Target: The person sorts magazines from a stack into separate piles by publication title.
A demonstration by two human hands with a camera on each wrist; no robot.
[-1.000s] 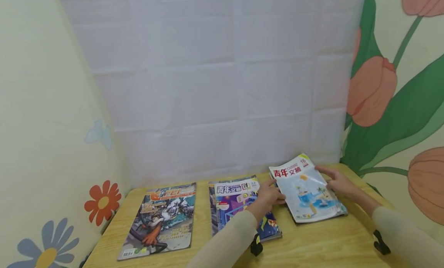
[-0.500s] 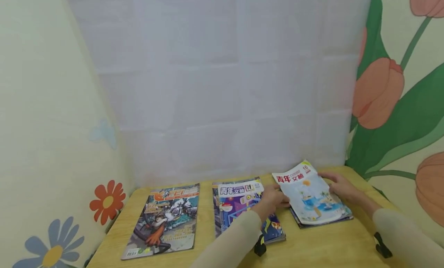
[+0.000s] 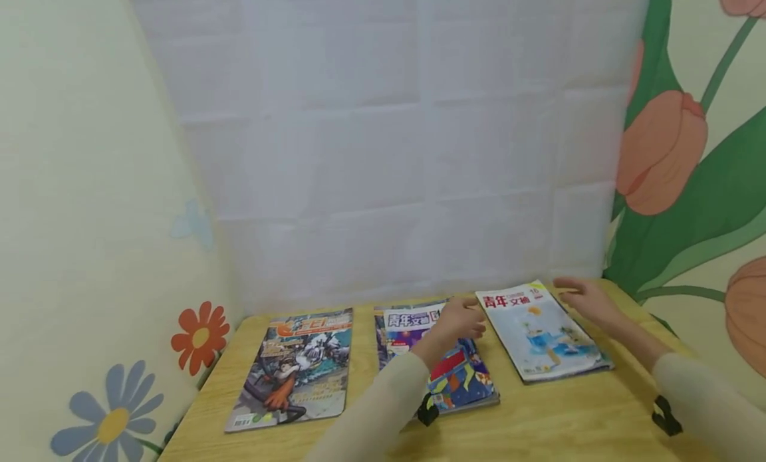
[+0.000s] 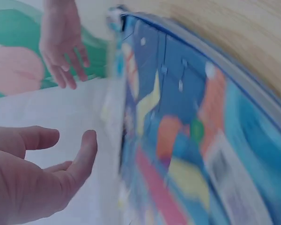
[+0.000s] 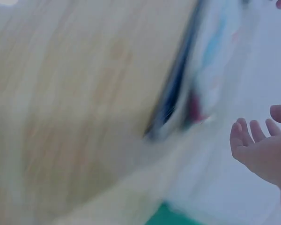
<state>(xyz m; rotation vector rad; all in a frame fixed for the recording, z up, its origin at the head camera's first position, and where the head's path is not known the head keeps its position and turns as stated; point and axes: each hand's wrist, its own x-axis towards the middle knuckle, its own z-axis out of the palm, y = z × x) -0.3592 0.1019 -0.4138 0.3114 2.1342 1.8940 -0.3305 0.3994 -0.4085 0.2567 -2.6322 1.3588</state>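
A white-and-blue magazine (image 3: 541, 332) with red title characters lies on top of another at the right of the table. Above the purple-and-blue magazine pile (image 3: 461, 375) in the middle is my left hand (image 3: 457, 321), its fingers loosely bent and holding nothing; the left wrist view shows the hand (image 4: 51, 176) with thumb and fingers apart. Beside the white magazine's upper right edge, my right hand (image 3: 589, 302) is raised and free of it. Spread, relaxed fingers show on that hand (image 5: 264, 145) in the right wrist view, where the magazines are blurred.
A comic-style magazine (image 3: 296, 369) lies at the left of the wooden table (image 3: 359, 422). A white cloth (image 3: 383, 149) hangs behind the table's back edge. Painted walls with flowers stand at both sides.
Both hands have let go of the white magazine and lifted off it. The magazine now lies flatter and more squarely on the one below. The head view has shifted slightly.
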